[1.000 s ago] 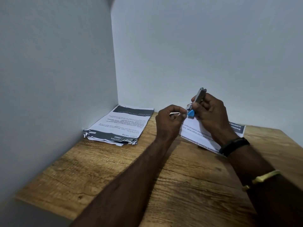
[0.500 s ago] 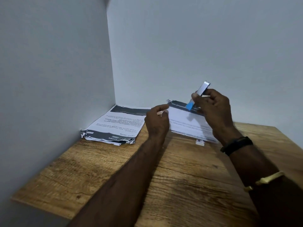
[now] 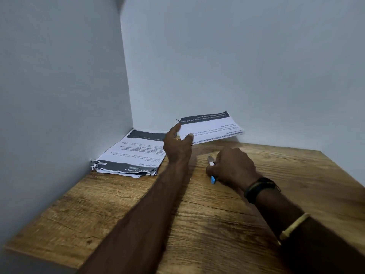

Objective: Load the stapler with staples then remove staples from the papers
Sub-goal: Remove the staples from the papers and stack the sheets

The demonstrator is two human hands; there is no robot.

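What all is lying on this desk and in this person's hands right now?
Stack of printed papers: one pile, white with dark grey header bands, edges torn, flat on the table in the far left corner against the walls.
Held paper: at least one sheet, white with a dark band, lifted off the table near the back wall.
Stapler: one, metal with a blue end, low at the table and mostly hidden under the right hand.
Table: one, brown wood grain.
Walls: two, plain grey-white, meeting in a corner.
Wristband: one, black, right wrist.
Bangle: one, yellowish, right forearm.
Left hand: pinching the held paper.
Right hand: closed on the stapler.
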